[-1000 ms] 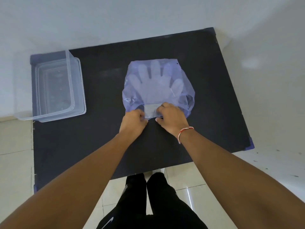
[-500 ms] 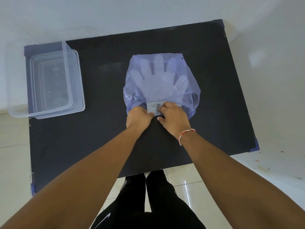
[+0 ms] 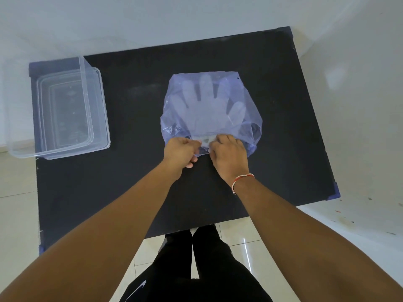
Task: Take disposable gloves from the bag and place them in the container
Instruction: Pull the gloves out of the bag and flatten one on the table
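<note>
A pale blue see-through bag (image 3: 246,118) lies flat in the middle of the black table (image 3: 135,171). Inside it a stack of clear disposable gloves (image 3: 207,107) shows, fingers pointing away from me. My left hand (image 3: 180,152) pinches the bag's near edge at its mouth. My right hand (image 3: 229,153), with a red and white thread on the wrist, grips the same edge just to the right. A small white piece between my hands is partly hidden. The clear plastic container (image 3: 96,110) stands at the table's far left with nothing in it.
White walls close in behind and to the right of the table. Pale floor tiles and my dark trousers (image 3: 196,269) show below the table's near edge. A white ledge (image 3: 359,219) lies at the lower right.
Both hands stay at the bag's mouth; my left hand has pulled the near edge slightly toward me and covers more of the white piece. The view shifted a little.
</note>
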